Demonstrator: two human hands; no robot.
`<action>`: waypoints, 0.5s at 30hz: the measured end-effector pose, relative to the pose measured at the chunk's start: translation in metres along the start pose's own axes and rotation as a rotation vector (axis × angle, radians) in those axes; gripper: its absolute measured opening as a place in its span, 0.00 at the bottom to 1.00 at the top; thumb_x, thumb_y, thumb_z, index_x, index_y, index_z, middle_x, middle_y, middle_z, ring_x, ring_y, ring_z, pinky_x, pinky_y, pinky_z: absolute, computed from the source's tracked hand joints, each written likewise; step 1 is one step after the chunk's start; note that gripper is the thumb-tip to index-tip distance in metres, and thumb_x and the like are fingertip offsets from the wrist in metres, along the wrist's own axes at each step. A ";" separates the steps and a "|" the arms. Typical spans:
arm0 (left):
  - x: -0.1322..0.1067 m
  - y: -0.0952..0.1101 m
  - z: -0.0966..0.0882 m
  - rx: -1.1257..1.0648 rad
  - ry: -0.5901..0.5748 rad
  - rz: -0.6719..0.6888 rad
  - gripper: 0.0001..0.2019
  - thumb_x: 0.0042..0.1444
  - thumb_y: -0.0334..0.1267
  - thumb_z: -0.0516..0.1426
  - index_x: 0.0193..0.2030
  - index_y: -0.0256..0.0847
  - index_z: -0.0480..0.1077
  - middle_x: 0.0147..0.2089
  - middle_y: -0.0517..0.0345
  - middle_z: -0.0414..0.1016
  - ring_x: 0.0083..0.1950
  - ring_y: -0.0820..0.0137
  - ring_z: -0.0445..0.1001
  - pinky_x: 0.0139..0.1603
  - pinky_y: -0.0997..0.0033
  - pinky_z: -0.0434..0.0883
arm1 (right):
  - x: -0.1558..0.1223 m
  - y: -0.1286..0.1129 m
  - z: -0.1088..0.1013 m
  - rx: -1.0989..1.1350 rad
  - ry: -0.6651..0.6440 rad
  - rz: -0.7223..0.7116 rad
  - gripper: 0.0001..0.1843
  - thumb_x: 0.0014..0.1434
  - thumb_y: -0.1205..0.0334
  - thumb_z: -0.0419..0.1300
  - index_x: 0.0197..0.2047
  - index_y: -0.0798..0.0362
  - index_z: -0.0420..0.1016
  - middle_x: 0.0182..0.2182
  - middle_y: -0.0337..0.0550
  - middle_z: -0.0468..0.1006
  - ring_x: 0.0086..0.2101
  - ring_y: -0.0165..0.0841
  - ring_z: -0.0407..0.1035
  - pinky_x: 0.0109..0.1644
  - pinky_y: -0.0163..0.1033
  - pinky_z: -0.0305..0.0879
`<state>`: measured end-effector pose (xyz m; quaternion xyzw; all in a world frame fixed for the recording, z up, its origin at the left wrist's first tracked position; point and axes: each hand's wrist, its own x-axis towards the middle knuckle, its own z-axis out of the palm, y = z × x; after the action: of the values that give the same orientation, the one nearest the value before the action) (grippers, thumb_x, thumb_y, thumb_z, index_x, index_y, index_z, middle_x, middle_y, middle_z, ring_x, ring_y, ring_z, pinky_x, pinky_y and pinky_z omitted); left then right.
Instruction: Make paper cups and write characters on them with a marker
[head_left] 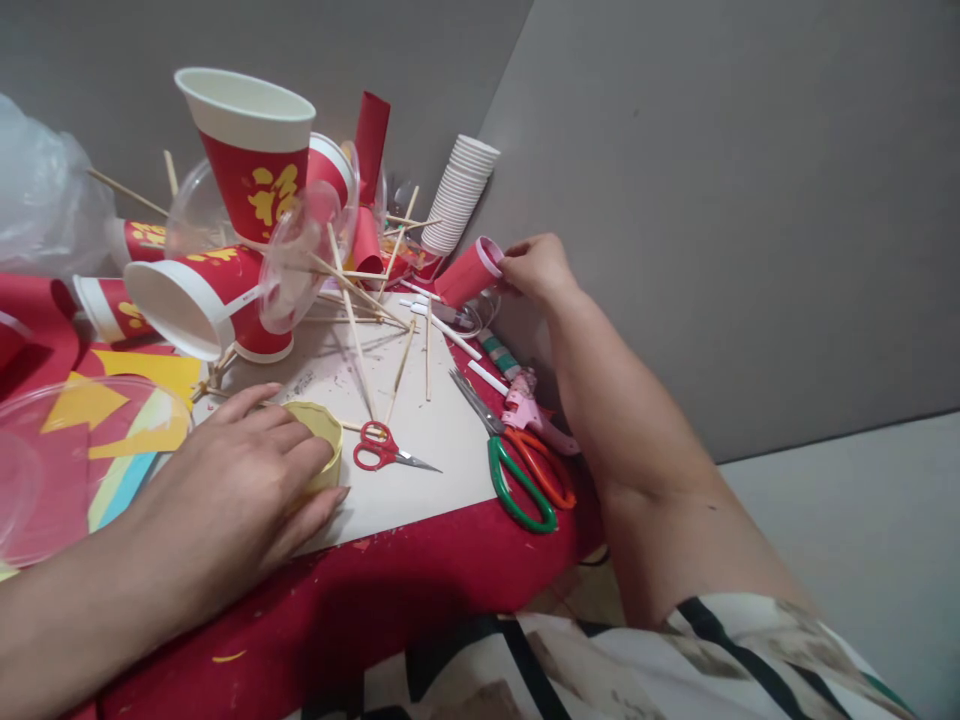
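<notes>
My left hand [274,455] lies over a short yellow paper ring [335,462], its fingers curled across the near side and the thumb at the base. At the far right of the table, my right hand [536,265] pinches the pink-edged rim of a red paper tube [469,275], which leans to one side. Small red-handled scissors [379,448] rest on the white sheet [420,480] just right of the ring. Larger scissors [521,475] with green and orange handles lie nearer the right table edge.
Red paper cups with gold characters [259,170] are stacked and tipped at the back left, among clear plastic lids [289,265]. Joined wooden sticks [352,320] stand mid-table. A stack of white cups [459,195] leans by the wall; a pink glue gun [529,405] lies below.
</notes>
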<state>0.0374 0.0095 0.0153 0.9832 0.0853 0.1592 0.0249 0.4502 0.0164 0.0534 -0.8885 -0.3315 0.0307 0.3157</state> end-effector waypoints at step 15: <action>-0.004 -0.002 0.002 -0.001 0.010 -0.042 0.17 0.69 0.43 0.48 0.35 0.42 0.74 0.34 0.56 0.78 0.40 0.62 0.75 0.64 0.45 0.65 | 0.021 -0.008 0.018 -0.156 0.042 -0.021 0.22 0.69 0.52 0.63 0.61 0.55 0.72 0.58 0.51 0.75 0.53 0.41 0.74 0.56 0.53 0.76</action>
<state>0.0342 0.0107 0.0122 0.9804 0.1061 0.1636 0.0281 0.4574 0.0434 0.0468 -0.9074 -0.3353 -0.0172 0.2529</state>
